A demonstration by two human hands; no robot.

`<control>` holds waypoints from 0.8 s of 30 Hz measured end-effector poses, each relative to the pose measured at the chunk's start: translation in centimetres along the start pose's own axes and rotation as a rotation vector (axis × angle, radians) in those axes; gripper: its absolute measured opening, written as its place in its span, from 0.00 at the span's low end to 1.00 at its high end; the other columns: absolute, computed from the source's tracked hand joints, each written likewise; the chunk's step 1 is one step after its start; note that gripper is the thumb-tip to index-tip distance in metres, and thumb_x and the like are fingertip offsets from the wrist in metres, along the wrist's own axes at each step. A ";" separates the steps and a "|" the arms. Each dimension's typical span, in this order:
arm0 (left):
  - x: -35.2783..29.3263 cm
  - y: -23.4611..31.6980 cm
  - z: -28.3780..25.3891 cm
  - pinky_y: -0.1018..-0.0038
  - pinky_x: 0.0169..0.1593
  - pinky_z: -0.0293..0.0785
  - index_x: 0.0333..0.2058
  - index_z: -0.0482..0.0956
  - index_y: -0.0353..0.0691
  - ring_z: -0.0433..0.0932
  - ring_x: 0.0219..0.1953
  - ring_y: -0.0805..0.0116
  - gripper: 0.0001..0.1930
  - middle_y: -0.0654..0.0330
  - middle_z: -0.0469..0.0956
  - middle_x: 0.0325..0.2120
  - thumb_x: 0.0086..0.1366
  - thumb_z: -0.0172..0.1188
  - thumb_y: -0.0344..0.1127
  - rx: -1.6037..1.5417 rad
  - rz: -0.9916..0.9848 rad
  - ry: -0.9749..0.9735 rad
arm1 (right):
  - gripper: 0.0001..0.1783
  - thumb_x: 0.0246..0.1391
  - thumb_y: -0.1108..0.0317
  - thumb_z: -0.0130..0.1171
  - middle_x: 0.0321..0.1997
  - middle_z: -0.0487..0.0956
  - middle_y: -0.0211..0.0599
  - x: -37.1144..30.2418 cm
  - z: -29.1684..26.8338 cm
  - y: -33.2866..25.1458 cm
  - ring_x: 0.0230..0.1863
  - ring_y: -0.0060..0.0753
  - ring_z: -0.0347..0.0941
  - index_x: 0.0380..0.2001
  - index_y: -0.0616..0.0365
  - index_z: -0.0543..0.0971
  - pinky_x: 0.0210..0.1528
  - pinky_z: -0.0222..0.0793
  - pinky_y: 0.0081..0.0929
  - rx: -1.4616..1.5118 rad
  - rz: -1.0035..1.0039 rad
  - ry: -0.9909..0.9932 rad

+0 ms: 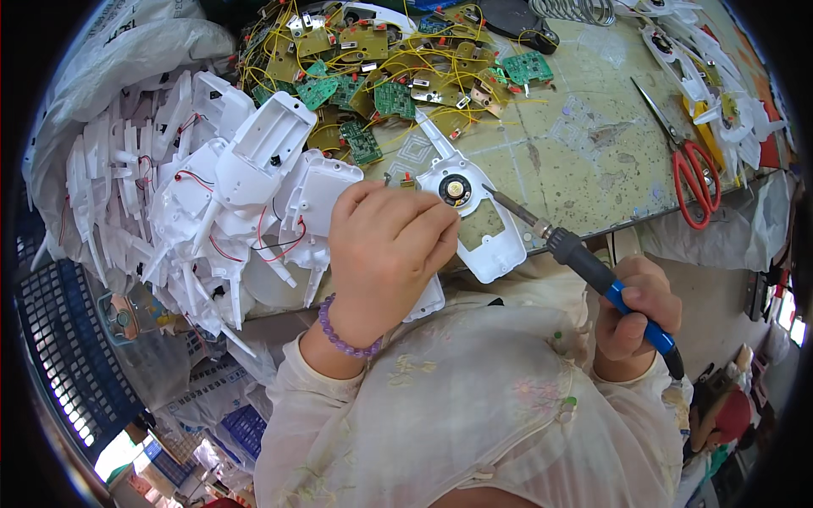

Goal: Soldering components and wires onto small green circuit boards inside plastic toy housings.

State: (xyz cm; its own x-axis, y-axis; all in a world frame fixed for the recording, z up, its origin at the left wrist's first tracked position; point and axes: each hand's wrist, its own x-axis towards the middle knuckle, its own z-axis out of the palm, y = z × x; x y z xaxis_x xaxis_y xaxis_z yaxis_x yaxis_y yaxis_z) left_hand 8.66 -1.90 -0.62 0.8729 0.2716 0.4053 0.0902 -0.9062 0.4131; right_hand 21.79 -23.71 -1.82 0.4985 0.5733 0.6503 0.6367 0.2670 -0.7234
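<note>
My left hand [385, 245] grips a white plastic housing [478, 224] with a small round speaker [455, 190] set in it, holding it against the table edge. My right hand [637, 315] is closed around a soldering iron [584, 258] with a black and blue handle. The iron's metal tip points up-left and ends just right of the speaker. A purple bead bracelet [343, 339] circles my left wrist.
A heap of white plastic shells with red and black wires [229, 195] lies at the left. Green and tan circuit boards with yellow wires [381, 72] pile at the back. Red-handled scissors [690, 169] and more white parts [720, 93] lie right. A solder coil stand [576, 10] stands far back.
</note>
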 end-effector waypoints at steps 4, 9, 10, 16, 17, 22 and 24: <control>0.2 0.0 0.5 0.66 0.42 0.65 0.26 0.77 0.45 0.75 0.37 0.64 0.13 0.67 0.76 0.32 0.40 0.68 0.26 0.095 0.073 0.029 | 0.14 0.60 0.57 0.48 0.13 0.66 0.31 0.0 0.3 0.1 0.12 0.24 0.59 0.34 0.59 0.67 0.15 0.53 0.23 -0.012 -0.033 -0.035; -0.1 0.1 0.7 0.66 0.45 0.62 0.26 0.77 0.45 0.74 0.39 0.67 0.11 0.69 0.76 0.32 0.41 0.67 0.29 0.158 0.096 0.102 | 0.14 0.60 0.58 0.49 0.13 0.65 0.30 0.1 0.5 0.1 0.11 0.25 0.57 0.32 0.58 0.68 0.15 0.53 0.25 -0.033 -0.056 -0.055; -0.2 0.1 0.7 0.64 0.46 0.61 0.26 0.77 0.44 0.74 0.40 0.69 0.09 0.69 0.75 0.32 0.43 0.66 0.31 0.160 0.103 0.123 | 0.14 0.60 0.58 0.49 0.13 0.65 0.30 0.1 0.6 0.1 0.11 0.25 0.57 0.32 0.58 0.68 0.15 0.53 0.25 -0.029 -0.051 -0.045; -0.2 0.0 0.7 0.64 0.46 0.60 0.25 0.77 0.44 0.74 0.41 0.70 0.08 0.70 0.76 0.33 0.43 0.66 0.31 0.204 0.101 0.085 | 0.12 0.56 0.60 0.53 0.15 0.68 0.31 -0.1 0.2 0.2 0.13 0.29 0.62 0.31 0.60 0.70 0.15 0.55 0.27 0.009 -0.041 -0.087; -0.2 0.1 0.7 0.64 0.46 0.60 0.25 0.77 0.44 0.74 0.41 0.70 0.08 0.70 0.76 0.33 0.43 0.66 0.31 0.203 0.100 0.085 | 0.11 0.53 0.63 0.57 0.17 0.71 0.33 -0.1 0.0 0.2 0.15 0.33 0.66 0.30 0.61 0.73 0.17 0.58 0.29 0.040 -0.032 -0.123; -0.4 0.0 0.8 0.64 0.46 0.60 0.25 0.77 0.44 0.74 0.42 0.70 0.09 0.70 0.76 0.33 0.43 0.66 0.32 0.212 0.102 0.094 | 0.10 0.52 0.64 0.57 0.18 0.71 0.33 -0.2 0.1 0.4 0.15 0.33 0.67 0.30 0.61 0.73 0.17 0.58 0.29 0.034 -0.047 -0.138; -0.4 0.0 0.7 0.63 0.46 0.60 0.25 0.77 0.44 0.74 0.42 0.70 0.09 0.70 0.76 0.33 0.43 0.66 0.32 0.209 0.100 0.084 | 0.11 0.52 0.64 0.57 0.18 0.71 0.33 -0.2 0.1 0.4 0.15 0.33 0.67 0.30 0.61 0.73 0.17 0.58 0.29 0.029 -0.050 -0.133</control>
State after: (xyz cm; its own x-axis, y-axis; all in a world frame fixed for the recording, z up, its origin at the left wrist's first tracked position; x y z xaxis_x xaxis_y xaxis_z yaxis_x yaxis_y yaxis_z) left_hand 8.63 -2.20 -1.38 0.8406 0.1948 0.5055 0.1099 -0.9750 0.1931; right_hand 21.87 -23.68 -2.26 0.3831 0.6560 0.6503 0.6406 0.3185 -0.6987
